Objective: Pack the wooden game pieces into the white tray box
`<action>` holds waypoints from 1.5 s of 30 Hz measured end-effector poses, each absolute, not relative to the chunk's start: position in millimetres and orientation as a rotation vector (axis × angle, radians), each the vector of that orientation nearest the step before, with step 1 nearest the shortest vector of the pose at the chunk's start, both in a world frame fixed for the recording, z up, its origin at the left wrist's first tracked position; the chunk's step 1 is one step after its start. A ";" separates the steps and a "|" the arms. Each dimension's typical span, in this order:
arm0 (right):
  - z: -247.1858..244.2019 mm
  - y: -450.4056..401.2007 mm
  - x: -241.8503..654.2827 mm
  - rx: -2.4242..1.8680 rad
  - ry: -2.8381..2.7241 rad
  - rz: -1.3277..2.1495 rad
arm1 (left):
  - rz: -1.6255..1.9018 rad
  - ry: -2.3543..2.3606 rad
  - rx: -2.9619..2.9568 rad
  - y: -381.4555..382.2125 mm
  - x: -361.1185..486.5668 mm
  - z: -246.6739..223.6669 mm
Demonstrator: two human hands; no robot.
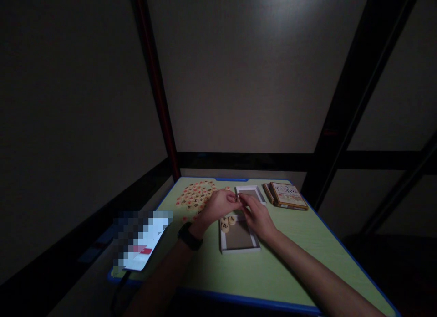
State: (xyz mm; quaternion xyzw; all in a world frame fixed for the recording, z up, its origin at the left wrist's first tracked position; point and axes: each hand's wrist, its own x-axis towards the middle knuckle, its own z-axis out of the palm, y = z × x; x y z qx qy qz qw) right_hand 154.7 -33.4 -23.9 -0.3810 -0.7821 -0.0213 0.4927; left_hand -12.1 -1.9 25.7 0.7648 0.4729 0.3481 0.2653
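My left hand [221, 204] and my right hand [258, 217] meet over the far part of a shallow white box tray [241, 250]. Their closed fingertips pinch a small Chinese chess piece [238, 198], mostly hidden by the fingers. Inside the tray's left side lie several round pale pieces with black characters, among them a Chinese chess piece [224, 227] near my left wrist. To the left of my left hand, many Chinese chess pieces [196, 194] with red or black characters are spread on the green table [290, 262].
Beyond my hands sits a second white tray [251, 188]. Two decorated boxes [288, 195] lie at the back right, partly overlapping. A lit tablet-like screen [150, 244], partly blurred out, rests at the left edge. Walls stand behind and left of the blue-edged table.
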 end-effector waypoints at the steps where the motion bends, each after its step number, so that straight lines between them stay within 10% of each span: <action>1: -23.2 -32.7 155.3 -0.927 -1.864 -0.035 | 1.001 1.257 1.973 1.2 -12.8 21.1; 28: -20.1 -34.8 154.1 -0.910 -1.917 -0.156 | 0.961 0.726 1.251 -5.5 -16.4 2.8; 45: 9.2 -69.1 142.4 -1.271 -2.545 0.063 | 0.719 1.749 2.335 3.2 -37.0 8.3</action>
